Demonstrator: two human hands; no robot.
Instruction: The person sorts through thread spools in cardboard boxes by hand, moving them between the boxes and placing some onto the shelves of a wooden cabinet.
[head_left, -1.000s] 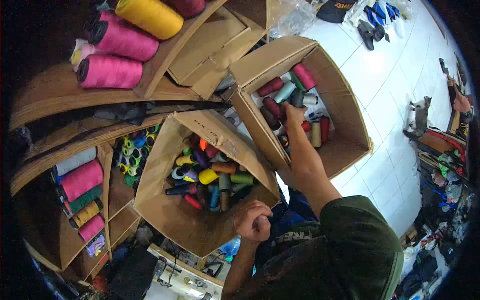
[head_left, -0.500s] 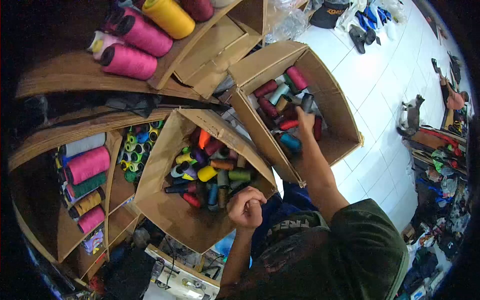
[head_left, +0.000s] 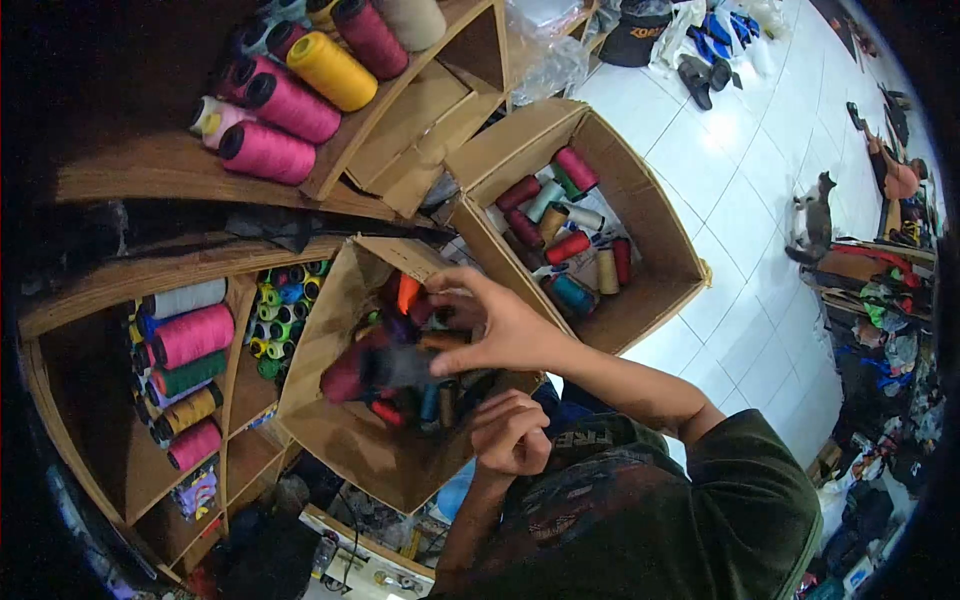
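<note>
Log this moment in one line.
right hand: open, over left carton; dark spool: blurred, near right hand; left hand: curled

One camera, worn on the person's head, looks forward and steeply down past the chest, so the dark green shirt (head_left: 650,520) fills the lower edge. It sees the right hand (head_left: 495,325) and left hand (head_left: 512,432) from above and close by, near the middle, and looks into two open cardboard boxes (head_left: 650,190). The lens is very wide: shelves (head_left: 150,183) bow at picture left, black rounds the corners, and the tiled floor (head_left: 740,330) slants away at right towards a distant cat (head_left: 815,225).
</note>
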